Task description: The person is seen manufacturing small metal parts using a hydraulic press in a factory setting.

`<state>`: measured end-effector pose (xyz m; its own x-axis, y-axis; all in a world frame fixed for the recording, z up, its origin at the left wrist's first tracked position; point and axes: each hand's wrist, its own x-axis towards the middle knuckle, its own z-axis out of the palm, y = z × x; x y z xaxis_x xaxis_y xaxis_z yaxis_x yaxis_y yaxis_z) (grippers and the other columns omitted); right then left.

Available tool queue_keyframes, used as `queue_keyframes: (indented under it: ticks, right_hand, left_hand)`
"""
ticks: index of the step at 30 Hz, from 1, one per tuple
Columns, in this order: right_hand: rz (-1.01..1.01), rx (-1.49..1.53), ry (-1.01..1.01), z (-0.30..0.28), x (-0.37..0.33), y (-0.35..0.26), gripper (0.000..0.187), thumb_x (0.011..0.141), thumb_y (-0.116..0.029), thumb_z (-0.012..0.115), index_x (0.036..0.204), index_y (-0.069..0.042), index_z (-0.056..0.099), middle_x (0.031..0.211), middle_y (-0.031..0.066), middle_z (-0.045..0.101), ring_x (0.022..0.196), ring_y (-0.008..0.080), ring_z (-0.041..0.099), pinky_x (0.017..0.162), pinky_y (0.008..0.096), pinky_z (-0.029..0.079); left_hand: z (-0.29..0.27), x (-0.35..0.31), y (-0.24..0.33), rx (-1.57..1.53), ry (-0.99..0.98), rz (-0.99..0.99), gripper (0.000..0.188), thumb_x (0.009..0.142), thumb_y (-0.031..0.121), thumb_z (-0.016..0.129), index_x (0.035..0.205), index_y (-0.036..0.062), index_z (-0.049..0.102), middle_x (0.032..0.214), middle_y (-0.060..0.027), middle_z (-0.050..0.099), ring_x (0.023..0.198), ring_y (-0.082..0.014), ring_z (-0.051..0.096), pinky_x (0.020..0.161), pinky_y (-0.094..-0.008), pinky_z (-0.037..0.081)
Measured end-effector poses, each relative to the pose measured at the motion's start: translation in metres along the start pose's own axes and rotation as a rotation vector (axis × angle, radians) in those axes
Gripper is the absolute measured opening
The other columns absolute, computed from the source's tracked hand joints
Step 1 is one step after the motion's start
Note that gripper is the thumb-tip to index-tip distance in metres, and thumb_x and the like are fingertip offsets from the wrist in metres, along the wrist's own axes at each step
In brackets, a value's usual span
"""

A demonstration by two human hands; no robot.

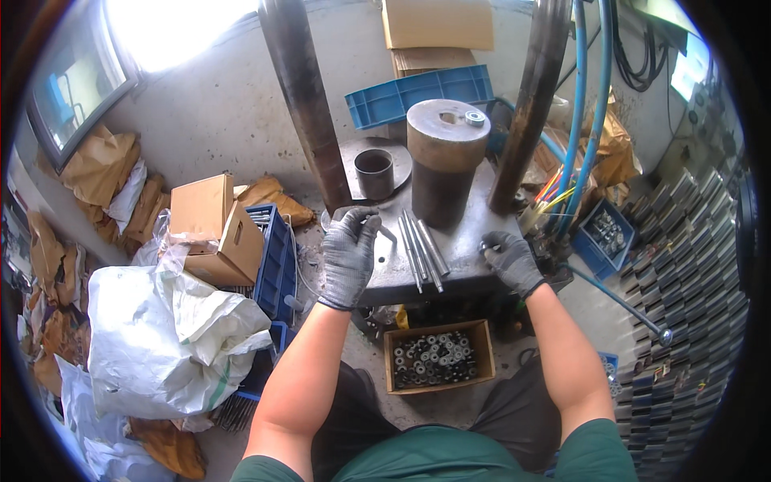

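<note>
My left hand [351, 259], in a grey knit glove, is raised at the left front of the metal press table [470, 269]. Its fingers are curled together, and what they hold is hidden or too small to name. At the table's right side my right hand [515, 263], gloved alike, has its fingertips closed round something small and dark that I cannot make out. Between the hands lie several bare steel shafts [421, 247], side by side. Behind them stands a heavy steel cylinder [443, 173] with a centre hole. A ball bearing [475, 118] rests on its top.
A short open metal tube [374, 173] stands left of the cylinder, between two steel columns [303, 96]. Below the table edge, a cardboard box [440, 388] holds many bearings. Blue crates [275, 269] and a white sack [161, 337] crowd the left; stacked metal parts [683, 297] fill the right.
</note>
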<state>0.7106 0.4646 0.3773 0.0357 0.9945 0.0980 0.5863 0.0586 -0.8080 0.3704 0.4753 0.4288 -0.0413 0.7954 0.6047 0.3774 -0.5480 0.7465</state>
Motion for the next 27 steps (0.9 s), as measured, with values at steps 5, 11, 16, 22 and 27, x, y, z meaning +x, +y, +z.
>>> queue_keyframes:
  ticks: [5, 11, 16, 22, 27]
  right_hand:
    - [-0.090, -0.085, 0.162, -0.003, 0.003, 0.012, 0.020, 0.095, -0.011, 0.075, 0.112, 0.000, 0.075, 0.090, 0.0114, 0.076, 0.068, 0.0106, 0.067, 0.066, 0.0307, 0.056]
    - [0.177, 0.138, -0.026, 0.001, -0.001, -0.031, 0.025, 0.095, -0.005, 0.070, 0.120, 0.002, 0.073, 0.094, 0.0117, 0.077, 0.077, 0.0187, 0.073, 0.071, 0.0319, 0.059]
    - [0.073, 0.329, 0.095, -0.004, -0.001, -0.008, 0.031, 0.094, 0.000, 0.069, 0.125, 0.001, 0.070, 0.100, 0.0118, 0.076, 0.076, 0.0151, 0.071, 0.069, 0.0298, 0.060]
    - [0.078, 0.331, 0.105, -0.010, -0.008, -0.009, 0.026, 0.094, 0.002, 0.069, 0.119, -0.001, 0.071, 0.097, 0.0096, 0.074, 0.078, 0.0134, 0.069, 0.070, 0.0289, 0.059]
    - [0.119, 0.380, 0.022, -0.013, -0.026, -0.030, 0.020, 0.095, 0.001, 0.069, 0.115, -0.002, 0.071, 0.096, 0.0070, 0.072, 0.077, 0.0110, 0.066, 0.070, 0.0284, 0.057]
  left_hand:
    - [0.017, 0.007, 0.002, -0.072, 0.000, -0.120, 0.027, 0.108, 0.022, 0.066, 0.124, 0.0009, 0.068, 0.103, -0.0068, 0.065, 0.082, -0.0082, 0.059, 0.079, -0.0278, 0.052]
    - [0.037, 0.007, -0.036, -0.043, -0.012, -0.217, 0.056, 0.101, 0.007, 0.068, 0.152, 0.0035, 0.046, 0.111, -0.0073, 0.060, 0.091, -0.0163, 0.062, 0.081, -0.0323, 0.057]
    - [0.051, 0.004, -0.020, -0.125, -0.057, -0.434, 0.054, 0.097, 0.001, 0.062, 0.149, 0.0066, 0.047, 0.112, -0.0105, 0.063, 0.089, -0.0188, 0.066, 0.082, -0.0341, 0.057]
    - [0.046, 0.003, -0.037, 0.020, -0.198, -0.378, 0.023, 0.104, 0.011, 0.065, 0.125, 0.0022, 0.062, 0.100, -0.0124, 0.073, 0.088, -0.0202, 0.068, 0.081, -0.0362, 0.056]
    - [0.045, 0.000, -0.029, 0.153, -0.232, -0.330, 0.019, 0.104, 0.013, 0.066, 0.119, 0.0018, 0.064, 0.096, -0.0143, 0.072, 0.088, -0.0221, 0.069, 0.082, -0.0383, 0.055]
